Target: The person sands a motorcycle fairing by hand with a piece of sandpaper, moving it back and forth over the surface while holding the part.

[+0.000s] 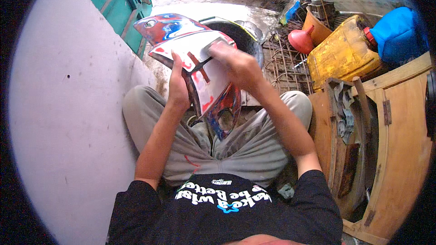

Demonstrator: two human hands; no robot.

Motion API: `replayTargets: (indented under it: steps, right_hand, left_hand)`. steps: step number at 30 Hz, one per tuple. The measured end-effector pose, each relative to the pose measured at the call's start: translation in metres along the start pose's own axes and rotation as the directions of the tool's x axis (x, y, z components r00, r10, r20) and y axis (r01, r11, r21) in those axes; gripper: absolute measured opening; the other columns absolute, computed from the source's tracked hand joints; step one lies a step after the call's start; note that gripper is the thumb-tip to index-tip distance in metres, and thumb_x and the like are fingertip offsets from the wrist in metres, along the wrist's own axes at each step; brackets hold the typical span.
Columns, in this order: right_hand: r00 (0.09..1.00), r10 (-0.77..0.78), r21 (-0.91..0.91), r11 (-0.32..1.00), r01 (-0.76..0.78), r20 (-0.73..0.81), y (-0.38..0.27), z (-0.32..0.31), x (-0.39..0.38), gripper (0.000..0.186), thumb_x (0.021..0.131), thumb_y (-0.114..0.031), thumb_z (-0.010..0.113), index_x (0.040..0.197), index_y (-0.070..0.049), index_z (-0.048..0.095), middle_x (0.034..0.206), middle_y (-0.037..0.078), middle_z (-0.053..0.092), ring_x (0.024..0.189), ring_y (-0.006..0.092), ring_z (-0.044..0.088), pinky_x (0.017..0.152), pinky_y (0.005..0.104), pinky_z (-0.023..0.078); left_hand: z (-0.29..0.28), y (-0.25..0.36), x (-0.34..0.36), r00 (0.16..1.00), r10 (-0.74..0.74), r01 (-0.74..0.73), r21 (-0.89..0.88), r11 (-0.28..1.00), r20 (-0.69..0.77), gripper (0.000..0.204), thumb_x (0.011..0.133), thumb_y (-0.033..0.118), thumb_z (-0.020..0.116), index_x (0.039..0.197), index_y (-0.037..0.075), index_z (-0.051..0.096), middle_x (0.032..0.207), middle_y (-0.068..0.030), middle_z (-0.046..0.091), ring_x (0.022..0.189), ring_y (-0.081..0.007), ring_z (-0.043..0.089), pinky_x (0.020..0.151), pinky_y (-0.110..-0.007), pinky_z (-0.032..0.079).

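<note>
I hold a curved panel (209,90), painted white, red, blue and black, upright over my lap, in front of a black bucket (250,50). My left hand (178,84) grips its left side, thumb on the white face. My right hand (238,68) is closed and motion-blurred against the white upper face, around a small greyish piece (213,45) that I cannot make out. Brown and red patches mark the white paint, and the blue-and-red lower end of the panel hangs between my knees.
A pale wall (63,109) is close on my left, a green metal gate (113,4) beyond it. At right lie rusty wire grids (286,63), a yellow jerrycan (340,54), a red funnel (299,40), a blue cloth-covered object (397,31) and wooden boards (399,145).
</note>
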State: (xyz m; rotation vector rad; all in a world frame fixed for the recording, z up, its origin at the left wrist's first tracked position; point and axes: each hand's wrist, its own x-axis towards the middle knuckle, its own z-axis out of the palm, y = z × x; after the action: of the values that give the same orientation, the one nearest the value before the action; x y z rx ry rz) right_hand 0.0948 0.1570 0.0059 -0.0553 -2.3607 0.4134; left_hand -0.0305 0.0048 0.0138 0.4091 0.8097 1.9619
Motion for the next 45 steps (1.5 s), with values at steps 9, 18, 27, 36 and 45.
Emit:
replayTargets:
  steps: [9,18,27,36,45]
  right_hand:
    - [0.971,0.232,0.007,0.973,-0.232,-0.05,0.021,-0.008,0.007,0.04,0.089,-0.009,0.052,0.128,-0.01,0.064,0.125,0.016,0.067,0.116,0.031,0.065,0.097,0.0392,0.054]
    - [0.999,0.018,0.018,1.0,-0.018,-0.033,-0.002,-0.005,0.012,0.036,0.089,-0.006,0.059,0.125,-0.008,0.065,0.129,0.017,0.065,0.122,0.0296,0.063,0.104,0.0404,0.051]
    - [0.984,-0.174,0.01,0.985,0.175,-0.031,-0.021,0.005,0.006,0.037,0.09,-0.011,0.055,0.125,-0.009,0.064,0.127,0.013,0.067,0.12,0.0284,0.064,0.103,0.0425,0.05]
    - [0.98,-0.197,0.058,0.979,0.197,0.008,-0.03,0.011,0.006,0.039,0.09,-0.01,0.054,0.128,-0.009,0.062,0.13,0.017,0.064,0.12,0.0305,0.063,0.103,0.0407,0.051]
    - [0.985,0.073,0.065,0.996,-0.063,-0.156,0.009,0.004,0.01,0.041,0.088,-0.006,0.052,0.127,-0.007,0.063,0.126,0.019,0.065,0.114,0.0356,0.065,0.095,0.0432,0.054]
  left_hand:
    - [0.007,0.001,-0.001,0.999,0.015,-0.015,-0.004,1.0,0.04,0.065,0.104,0.057,0.033,0.14,0.003,0.043,0.13,-0.0169,0.059,0.116,-0.0294,0.062,0.101,-0.044,0.05]
    - [0.01,0.007,-0.004,0.999,0.016,-0.018,0.065,0.998,0.035,0.067,0.104,0.057,0.037,0.139,0.001,0.044,0.126,-0.0184,0.061,0.113,-0.0322,0.063,0.099,-0.046,0.051]
    - [0.006,0.003,-0.002,0.998,-0.022,0.028,-0.114,0.993,0.06,0.07,0.104,0.06,0.031,0.141,0.002,0.043,0.13,-0.0181,0.059,0.118,-0.0306,0.061,0.102,-0.046,0.049]
    - [-0.002,0.005,-0.007,0.997,-0.025,0.03,-0.069,0.997,0.071,0.07,0.104,0.059,0.03,0.142,0.003,0.043,0.133,-0.0171,0.057,0.121,-0.0292,0.06,0.104,-0.044,0.048]
    - [0.013,0.005,-0.017,0.998,0.062,-0.056,0.178,0.982,-0.027,0.061,0.105,0.052,0.037,0.139,0.003,0.046,0.126,-0.0122,0.061,0.114,-0.0247,0.062,0.1,-0.04,0.049]
